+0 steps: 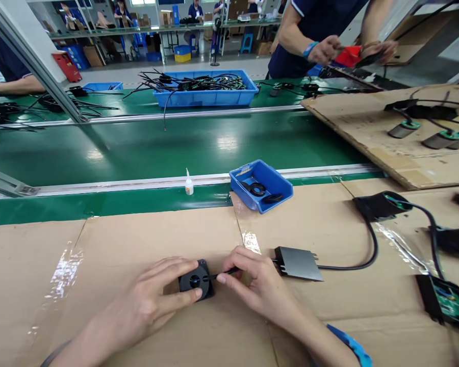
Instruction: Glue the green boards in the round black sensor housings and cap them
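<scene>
On the cardboard in front of me lies a small black square part (196, 280) with a round hole in its middle. My left hand (153, 300) rests on it, thumb and fingers closed against its left and lower sides. My right hand (258, 285) pinches the thin black cable (229, 271) that leaves the part's right side. Just right of that hand lies a grey flat metal piece (298, 263) with a black cord running off to the right.
A small blue bin (281, 187) with black round parts and a little white glue bottle (189, 184) stand by the green conveyor belt (145, 148). Black housings and a green circuit board (449, 300) lie at right. Another person works across the belt; a blue tray (210, 97) holds cables.
</scene>
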`<state>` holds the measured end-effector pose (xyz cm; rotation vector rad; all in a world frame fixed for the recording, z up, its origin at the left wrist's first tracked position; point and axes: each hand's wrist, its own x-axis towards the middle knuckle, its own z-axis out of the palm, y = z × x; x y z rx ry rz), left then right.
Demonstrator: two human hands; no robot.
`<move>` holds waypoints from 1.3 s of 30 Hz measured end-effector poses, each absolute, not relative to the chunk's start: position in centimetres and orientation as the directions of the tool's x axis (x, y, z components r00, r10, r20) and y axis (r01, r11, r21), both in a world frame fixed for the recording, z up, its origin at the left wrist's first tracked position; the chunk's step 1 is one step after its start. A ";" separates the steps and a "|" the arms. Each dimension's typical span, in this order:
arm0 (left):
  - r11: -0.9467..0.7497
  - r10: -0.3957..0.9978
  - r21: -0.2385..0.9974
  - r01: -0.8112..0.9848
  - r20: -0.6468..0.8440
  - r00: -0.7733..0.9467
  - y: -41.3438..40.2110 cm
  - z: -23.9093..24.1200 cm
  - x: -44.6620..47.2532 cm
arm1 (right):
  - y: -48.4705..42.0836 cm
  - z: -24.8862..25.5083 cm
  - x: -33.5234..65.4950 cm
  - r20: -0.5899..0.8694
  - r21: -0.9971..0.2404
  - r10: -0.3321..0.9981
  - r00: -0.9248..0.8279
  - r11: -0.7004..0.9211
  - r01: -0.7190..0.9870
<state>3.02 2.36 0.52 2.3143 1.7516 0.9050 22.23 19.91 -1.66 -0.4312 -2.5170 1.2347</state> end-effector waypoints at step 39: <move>-0.224 0.880 0.792 0.568 0.415 -0.232 0.9 -1.3 7.3 | 11.3 -2.5 23.2 -0.262 -0.954 0.518 -0.814 -0.264 0.139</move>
